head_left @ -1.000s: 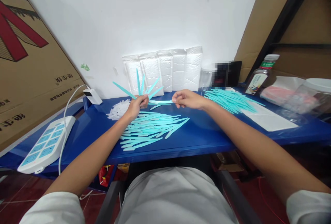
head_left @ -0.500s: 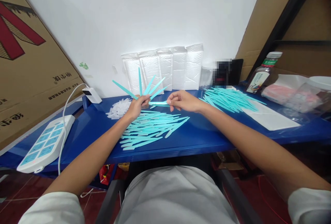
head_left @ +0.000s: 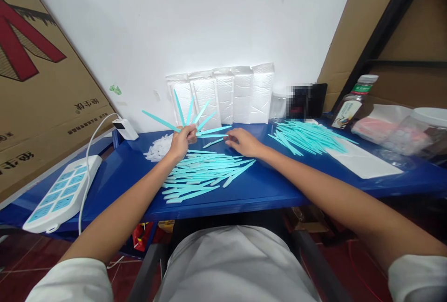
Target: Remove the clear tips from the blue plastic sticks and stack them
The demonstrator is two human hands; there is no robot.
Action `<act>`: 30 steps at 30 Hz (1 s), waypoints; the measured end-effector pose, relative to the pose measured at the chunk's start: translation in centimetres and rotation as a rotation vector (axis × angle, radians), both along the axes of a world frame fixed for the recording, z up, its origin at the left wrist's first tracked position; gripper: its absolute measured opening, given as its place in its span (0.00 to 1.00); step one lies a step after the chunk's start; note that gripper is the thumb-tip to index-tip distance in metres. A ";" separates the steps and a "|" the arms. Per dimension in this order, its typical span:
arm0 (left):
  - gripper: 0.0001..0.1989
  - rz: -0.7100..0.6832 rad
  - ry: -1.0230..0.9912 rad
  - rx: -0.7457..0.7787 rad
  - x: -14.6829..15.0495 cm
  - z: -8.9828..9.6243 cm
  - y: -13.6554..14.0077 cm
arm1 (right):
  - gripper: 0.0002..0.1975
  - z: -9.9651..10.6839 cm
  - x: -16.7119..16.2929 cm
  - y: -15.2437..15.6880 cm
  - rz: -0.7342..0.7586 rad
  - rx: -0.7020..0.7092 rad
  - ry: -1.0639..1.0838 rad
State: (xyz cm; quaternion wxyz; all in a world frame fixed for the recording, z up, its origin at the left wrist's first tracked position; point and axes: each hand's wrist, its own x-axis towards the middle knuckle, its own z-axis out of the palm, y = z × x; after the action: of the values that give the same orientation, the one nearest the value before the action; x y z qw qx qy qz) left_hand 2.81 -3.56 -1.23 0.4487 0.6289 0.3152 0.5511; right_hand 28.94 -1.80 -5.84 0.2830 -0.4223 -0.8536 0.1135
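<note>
My left hand (head_left: pixel 184 141) is closed around a fan of thin turquoise eyebrow razors (head_left: pixel 179 109). Their long ends spread up, left and right from the fist. My right hand (head_left: pixel 242 142) is beside the tips of the fanned razors that point right, its thumb and fingers curved and apart. It appears to hold nothing, though its fingertips are partly hidden. A single razor (head_left: pixel 213 143) lies on the table just left of it. Below both hands lies a loose pile of the same razors (head_left: pixel 209 171). Small translucent white pieces (head_left: pixel 159 147) are heaped behind my left hand.
Another pile of turquoise razors (head_left: pixel 307 137) lies at right, partly on a white sheet (head_left: pixel 366 160). White padded envelopes (head_left: pixel 240 97) lean against the wall. A power strip (head_left: pixel 63 195) is at left on the blue table (head_left: pixel 272 181). A bottle (head_left: pixel 352 102) stands at right.
My left hand has moved slightly left with the fan, and another razor now points right in it. My right hand's fingers have come apart from the razor they pinched.
</note>
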 end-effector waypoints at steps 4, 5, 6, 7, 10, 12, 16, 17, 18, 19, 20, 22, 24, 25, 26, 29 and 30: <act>0.27 -0.048 -0.102 -0.086 0.0 0.2 -0.1 | 0.16 -0.4 -0.1 0.7 -0.024 0.062 -0.211; 0.27 -0.068 -0.137 -0.120 0.0 0.2 -0.1 | 0.15 -0.5 0.0 0.9 -0.032 0.043 -0.234; 0.26 -0.089 -0.173 -0.157 -0.1 0.3 -0.1 | 0.13 -0.5 0.0 1.1 -0.040 0.031 -0.243; 0.26 -0.107 -0.208 -0.194 -0.2 0.3 0.0 | 0.11 -0.6 0.1 1.2 -0.046 0.024 -0.244; 0.26 -0.142 -0.297 -0.282 -0.6 0.5 0.0 | 0.06 -0.7 0.1 1.3 -0.060 0.009 -0.212; 0.26 -0.153 -0.333 -0.318 -0.7 0.6 0.0 | 0.06 -0.6 0.0 1.3 -0.061 -0.014 -0.181; 0.25 -0.149 -0.357 -0.347 -0.7 0.7 -0.1 | 0.05 0.0 -0.1 1.1 -0.036 -0.068 -0.193; 0.25 -0.146 -0.358 -0.349 -0.6 0.7 -0.1 | 0.07 0.2 -0.1 1.0 -0.028 -0.090 -0.199; 0.25 -0.144 -0.358 -0.350 -0.6 0.7 -0.1 | 0.08 0.3 -0.1 0.9 -0.022 -0.114 -0.201; 0.25 -0.143 -0.356 -0.350 -0.6 0.7 -0.1 | 0.09 0.5 0.0 0.8 -0.017 -0.141 -0.200; 0.25 -0.142 -0.352 -0.350 -0.6 0.8 -0.1 | 0.09 0.6 0.1 0.7 -0.016 -0.167 -0.194; 0.25 -0.138 -0.350 -0.348 -0.6 0.7 -0.1 | 0.08 0.8 0.3 0.5 -0.029 -0.214 -0.136; 0.25 -0.133 -0.350 -0.347 -0.6 0.7 0.0 | 0.05 1.0 0.5 0.2 -0.026 -0.301 0.001; 0.26 -0.131 -0.350 -0.346 -0.6 0.7 0.0 | 0.04 1.1 0.6 0.1 -0.007 -0.360 0.091; 0.26 -0.130 -0.347 -0.343 -0.6 0.7 0.0 | 0.03 1.3 0.7 0.0 0.025 -0.421 0.179; 0.26 -0.128 -0.331 -0.327 -0.6 0.7 0.1 | 0.04 1.8 0.9 -0.6 0.136 -0.553 0.347; 0.26 -0.126 -0.324 -0.320 -0.6 0.7 0.0 | 0.05 2.0 0.9 -0.8 0.155 -0.581 0.372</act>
State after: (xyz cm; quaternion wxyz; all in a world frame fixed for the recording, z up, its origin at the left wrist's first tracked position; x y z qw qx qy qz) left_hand 2.17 -3.51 -0.56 0.6208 0.4716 0.2828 0.5587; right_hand 29.86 -2.56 -3.87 0.2922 -0.3911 -0.7492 0.4476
